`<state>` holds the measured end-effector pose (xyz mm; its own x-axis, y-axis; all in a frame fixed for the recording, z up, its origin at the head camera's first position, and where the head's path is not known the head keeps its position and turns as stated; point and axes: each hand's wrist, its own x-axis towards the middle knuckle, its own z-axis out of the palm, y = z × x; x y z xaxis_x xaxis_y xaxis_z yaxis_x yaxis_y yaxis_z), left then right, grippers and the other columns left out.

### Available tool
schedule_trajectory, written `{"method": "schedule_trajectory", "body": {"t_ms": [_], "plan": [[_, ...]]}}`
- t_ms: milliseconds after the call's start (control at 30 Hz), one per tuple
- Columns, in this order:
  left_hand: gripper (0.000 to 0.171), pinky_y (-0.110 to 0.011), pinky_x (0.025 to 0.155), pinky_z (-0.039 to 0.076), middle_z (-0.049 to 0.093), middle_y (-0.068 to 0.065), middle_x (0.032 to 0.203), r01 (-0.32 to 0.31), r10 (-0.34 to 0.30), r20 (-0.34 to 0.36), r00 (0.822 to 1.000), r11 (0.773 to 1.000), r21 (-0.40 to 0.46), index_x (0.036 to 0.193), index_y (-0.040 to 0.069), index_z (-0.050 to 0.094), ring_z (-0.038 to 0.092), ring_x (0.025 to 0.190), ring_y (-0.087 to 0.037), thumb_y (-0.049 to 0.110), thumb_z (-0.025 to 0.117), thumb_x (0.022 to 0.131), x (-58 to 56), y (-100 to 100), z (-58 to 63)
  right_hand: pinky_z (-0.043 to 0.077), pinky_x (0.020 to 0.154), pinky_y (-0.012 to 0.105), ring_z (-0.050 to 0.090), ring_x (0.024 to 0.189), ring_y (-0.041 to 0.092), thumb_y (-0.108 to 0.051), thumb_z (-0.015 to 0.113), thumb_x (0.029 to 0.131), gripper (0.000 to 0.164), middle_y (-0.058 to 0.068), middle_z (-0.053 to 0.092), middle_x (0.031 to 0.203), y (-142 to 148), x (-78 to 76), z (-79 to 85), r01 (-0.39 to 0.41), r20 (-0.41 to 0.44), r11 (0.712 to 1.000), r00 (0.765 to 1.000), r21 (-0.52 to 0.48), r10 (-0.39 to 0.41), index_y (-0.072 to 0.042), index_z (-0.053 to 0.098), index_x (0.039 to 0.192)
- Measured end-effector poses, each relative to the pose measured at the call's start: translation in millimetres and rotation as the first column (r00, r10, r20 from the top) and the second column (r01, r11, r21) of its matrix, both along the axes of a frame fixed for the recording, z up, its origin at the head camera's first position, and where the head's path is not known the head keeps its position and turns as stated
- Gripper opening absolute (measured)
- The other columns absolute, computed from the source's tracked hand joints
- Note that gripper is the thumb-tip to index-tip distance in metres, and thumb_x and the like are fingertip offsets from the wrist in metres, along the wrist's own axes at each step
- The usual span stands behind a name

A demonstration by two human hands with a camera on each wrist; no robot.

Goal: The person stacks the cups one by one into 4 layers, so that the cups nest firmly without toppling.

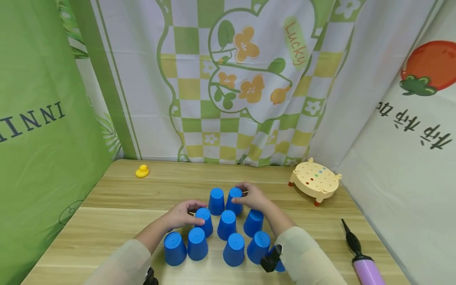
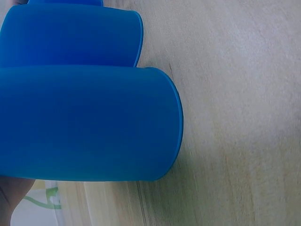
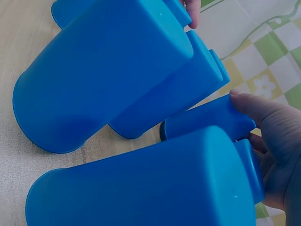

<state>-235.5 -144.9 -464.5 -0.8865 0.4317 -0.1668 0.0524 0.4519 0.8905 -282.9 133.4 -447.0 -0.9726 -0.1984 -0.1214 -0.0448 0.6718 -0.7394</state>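
Several blue cups stand upside down in rows on the table. With thumb and fingers, my left hand (image 1: 183, 214) holds the left cup of the middle row (image 1: 204, 225). My right hand (image 1: 253, 197) grips the right cup of the back row (image 1: 234, 202), its thumb on the near side. Beside that one stands another back cup (image 1: 216, 202). Between the hands is the middle cup (image 1: 227, 226). In the right wrist view the thumb lies against a cup (image 3: 207, 117), while nearer cups cover some fingers. Cups hide most of the left hand (image 2: 13, 194) in its wrist view.
Nearer me are more cups (image 1: 175, 250), one (image 1: 280, 266) partly behind the right sleeve. A yellow rubber duck (image 1: 142, 171) sits at the back left. A cream round pegged stand (image 1: 315, 180) occupies the back right. A purple hand pump (image 1: 367, 269) lies at the right edge.
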Motion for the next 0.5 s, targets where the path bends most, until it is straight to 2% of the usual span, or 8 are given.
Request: {"method": "schedule_trajectory", "body": {"t_ms": [500], "plan": [[0.057, -0.051, 0.097, 0.051, 0.064, -0.011, 0.127, 0.004, -0.004, -0.007, 1.000, 1.000, 0.025, 0.130, 0.005, 0.058, 0.058, 0.116, -0.027, 0.031, 0.079, 0.083, -1.4, -1.1, -3.3, 0.048, 0.100, 0.051, 0.058, 0.119, 0.030, -0.028, 0.077, 0.084, 0.053, 0.012, 0.061, 0.128, -0.4, -1.3, -2.4, -0.006, 0.031, 1.000, 1.000, 0.007, 0.006, -0.012, 0.058, 0.131]]}}
